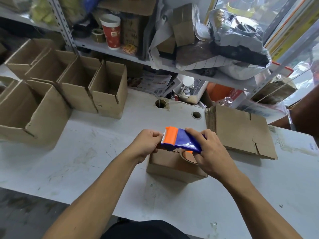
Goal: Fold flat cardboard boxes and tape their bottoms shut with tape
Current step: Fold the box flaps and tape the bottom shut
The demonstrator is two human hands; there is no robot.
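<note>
- One white table (89, 152) is spreading out under my arms, scuffed and marked, with two round holes near its far edge.
- Five folded-up boxes (108, 88) are standing open-topped along the table's left side, four in a back row touching side by side and one bigger-looking one in front of them.
- One stack of flat cardboard (240, 130) is lying to the right of my hands, near but apart from the box I am working on; I cannot count its sheets.
- One small box (172, 165) is sitting on the table directly beneath my hands, its closed face turned up.
- Both my forearms are reaching forward and converging over that box.
- My right hand (209, 150) is wrapping around the blue body of the one tape dispenser (179, 140), fingers curled over its top, with the tape roll (188, 156) showing beneath.
- My left hand (148, 144) is pinching at the dispenser's orange toothed end, fingertips together; the tape itself is too hard to see.
- One red paper cup (111, 31) is standing on the shelf behind.
</note>
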